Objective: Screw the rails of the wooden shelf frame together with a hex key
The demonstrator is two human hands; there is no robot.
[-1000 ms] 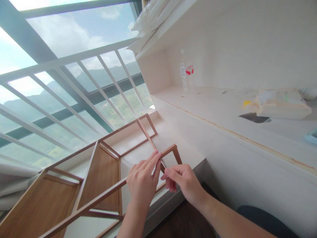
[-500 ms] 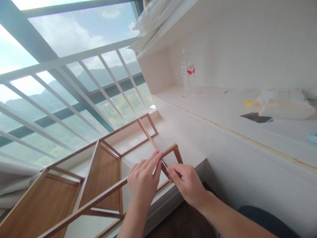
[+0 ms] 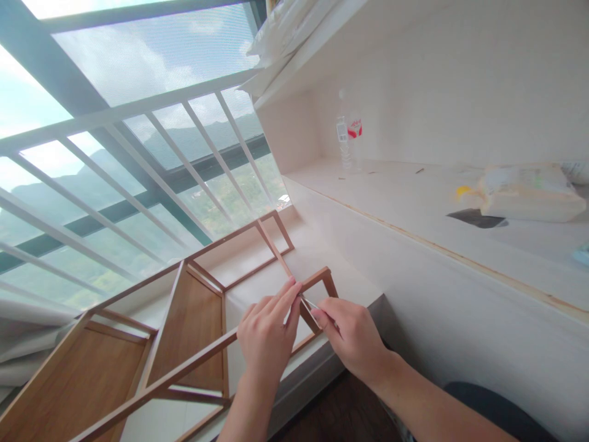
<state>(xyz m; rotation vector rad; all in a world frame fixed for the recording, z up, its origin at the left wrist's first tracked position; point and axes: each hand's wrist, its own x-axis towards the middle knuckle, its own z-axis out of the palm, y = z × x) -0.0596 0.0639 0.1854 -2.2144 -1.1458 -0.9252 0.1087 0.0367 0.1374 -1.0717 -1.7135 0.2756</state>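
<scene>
A wooden shelf rack [image 3: 193, 313] with brown boards lies tilted on the white window sill [image 3: 317, 258]. My left hand [image 3: 267, 337] rests its fingers on the rack's front rail near the top corner. My right hand [image 3: 354, 337] pinches a thin metal tool [image 3: 309, 302], whose tip meets the frame joint right beside my left fingertips. The two hands almost touch at that corner.
A white window railing [image 3: 138, 159] runs behind the rack. On the white counter [image 3: 414, 202] to the right stand a clear water bottle [image 3: 347, 144] and a wrapped white package [image 3: 529, 193] next to a dark flat item [image 3: 476, 218].
My right hand has shifted slightly right and turned with the thin tool at the joint. The left hand and the rack have stayed put.
</scene>
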